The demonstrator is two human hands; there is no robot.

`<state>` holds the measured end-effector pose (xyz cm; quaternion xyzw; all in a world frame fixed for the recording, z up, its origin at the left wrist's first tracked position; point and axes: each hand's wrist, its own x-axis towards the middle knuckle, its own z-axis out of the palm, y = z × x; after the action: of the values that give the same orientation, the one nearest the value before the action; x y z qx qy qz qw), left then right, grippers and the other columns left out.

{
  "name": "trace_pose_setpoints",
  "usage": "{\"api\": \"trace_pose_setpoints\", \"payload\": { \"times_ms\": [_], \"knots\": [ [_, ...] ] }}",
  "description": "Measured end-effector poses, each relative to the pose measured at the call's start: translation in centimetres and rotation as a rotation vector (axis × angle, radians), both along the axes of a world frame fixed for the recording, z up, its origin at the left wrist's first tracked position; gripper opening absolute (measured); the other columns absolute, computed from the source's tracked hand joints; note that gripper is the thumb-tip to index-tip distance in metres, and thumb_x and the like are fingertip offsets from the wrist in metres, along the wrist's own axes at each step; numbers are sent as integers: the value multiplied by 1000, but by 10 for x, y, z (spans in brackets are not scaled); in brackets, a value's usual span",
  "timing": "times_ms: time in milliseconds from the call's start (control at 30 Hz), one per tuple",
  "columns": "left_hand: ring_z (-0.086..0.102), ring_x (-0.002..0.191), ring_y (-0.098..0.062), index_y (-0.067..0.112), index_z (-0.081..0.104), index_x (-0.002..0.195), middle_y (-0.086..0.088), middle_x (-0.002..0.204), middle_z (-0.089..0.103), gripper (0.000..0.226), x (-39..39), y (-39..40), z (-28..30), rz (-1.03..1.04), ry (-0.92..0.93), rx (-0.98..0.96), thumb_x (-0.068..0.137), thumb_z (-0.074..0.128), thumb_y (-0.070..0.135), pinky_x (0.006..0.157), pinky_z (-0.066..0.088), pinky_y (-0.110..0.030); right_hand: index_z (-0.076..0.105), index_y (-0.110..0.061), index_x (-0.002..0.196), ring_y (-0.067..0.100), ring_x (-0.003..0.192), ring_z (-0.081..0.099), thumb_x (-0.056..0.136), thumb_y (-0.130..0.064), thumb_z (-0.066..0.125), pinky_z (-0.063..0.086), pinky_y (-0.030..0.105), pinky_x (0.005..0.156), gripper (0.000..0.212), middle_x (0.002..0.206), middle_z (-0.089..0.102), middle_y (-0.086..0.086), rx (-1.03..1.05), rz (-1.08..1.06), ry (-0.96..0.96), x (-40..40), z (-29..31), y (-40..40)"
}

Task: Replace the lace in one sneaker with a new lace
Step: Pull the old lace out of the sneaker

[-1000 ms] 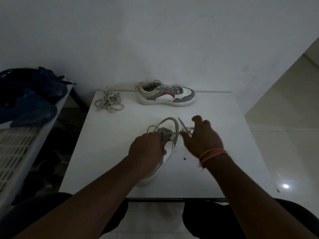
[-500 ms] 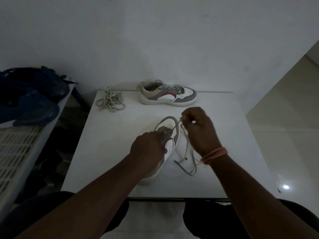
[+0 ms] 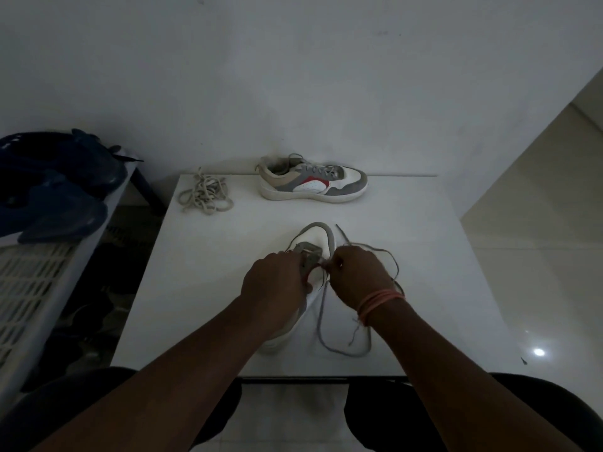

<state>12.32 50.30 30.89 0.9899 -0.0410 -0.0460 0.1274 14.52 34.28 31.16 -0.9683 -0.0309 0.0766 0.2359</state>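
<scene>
Pointing toe-away, sneaker (image 3: pixel 318 238) in left hand (image 3: pixel 274 282) grip; right hand (image 3: pixel 357 278) pinching grey lace (image 3: pixel 321 316).

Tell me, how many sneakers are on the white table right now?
2. One sneaker lies at the far edge of the table, near the wall. The other sneaker is nearer, partly covered by the left hand and right hand.

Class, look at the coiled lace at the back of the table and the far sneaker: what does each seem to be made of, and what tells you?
Coiled lace: probably woven cotton or polyester cord, matte beige; it lies in limp loops.
Far sneaker: likely synthetic leather with suede-like grey panels, rubber sole; smooth white toe, dull grey patches.
</scene>
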Motion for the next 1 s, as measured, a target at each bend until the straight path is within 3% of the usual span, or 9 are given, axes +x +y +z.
{"api": "trace_pose_setpoints", "payload": {
  "times_ms": [133,233,467,567,633,733,833,900,1000],
  "knots": [
    [65,100,-22,29,60,128,2,112,67,48,-4,0,-1,-41,-6,25,90,57,58,79,44,-31,58,-17,56,13,55,54,88,-32,64,37,24,57,36,56,55,0,74,0,53,13,30,-20],
    [63,108,-24,24,59,130,-1,120,66,47,-2,0,2,-26,3,59,93,59,53,88,45,-33,45,-15,50,14,50,41,86,-25,64,34,27,53,42,49,43,0,238,-83,-10,16,50,-37],
    [63,108,-28,21,60,127,-5,118,65,46,-3,-1,5,-31,57,35,94,58,53,87,48,-36,59,-13,78,4,62,51,96,-27,62,33,14,56,24,67,57,-6,288,-176,-177,19,37,-55],
    [58,120,-34,20,63,126,-11,128,63,42,-7,-7,12,-57,-129,6,91,63,45,96,50,-43,62,-10,87,14,73,56,97,-21,61,33,20,61,15,82,62,2,255,-165,-260,23,35,-61],
    [57,118,-33,20,64,126,-11,129,63,39,-7,-15,19,-133,-230,-59,91,64,37,96,50,-44,64,-11,96,25,88,62,95,-28,63,38,24,71,17,97,64,11,80,-79,-106,25,22,-65],
    [59,111,-21,28,60,129,2,120,65,37,-13,-27,26,-246,-219,-227,93,58,38,93,52,-37,51,-13,133,35,122,53,80,-56,73,49,40,98,71,134,49,19,-183,-17,289,9,-8,-61],
    [58,115,-11,36,57,133,14,121,65,36,-24,-35,30,-284,-180,-273,97,53,38,95,43,-21,39,-20,144,39,136,38,64,-63,81,44,54,107,100,147,37,16,-203,-43,286,-7,-29,-53],
    [60,112,-12,29,60,134,7,123,66,36,-34,-40,27,-319,-137,-308,99,54,27,96,39,-17,50,-19,135,38,132,42,69,-55,81,46,51,105,82,139,44,15,-220,-43,210,-10,-34,-48],
    [62,108,-17,26,59,135,-1,122,64,38,-39,-44,15,-327,-33,-373,98,54,20,95,49,-32,68,-12,108,34,116,57,86,-24,68,51,37,95,25,119,59,13,-247,-12,57,-12,-32,-44]
  ]
}}
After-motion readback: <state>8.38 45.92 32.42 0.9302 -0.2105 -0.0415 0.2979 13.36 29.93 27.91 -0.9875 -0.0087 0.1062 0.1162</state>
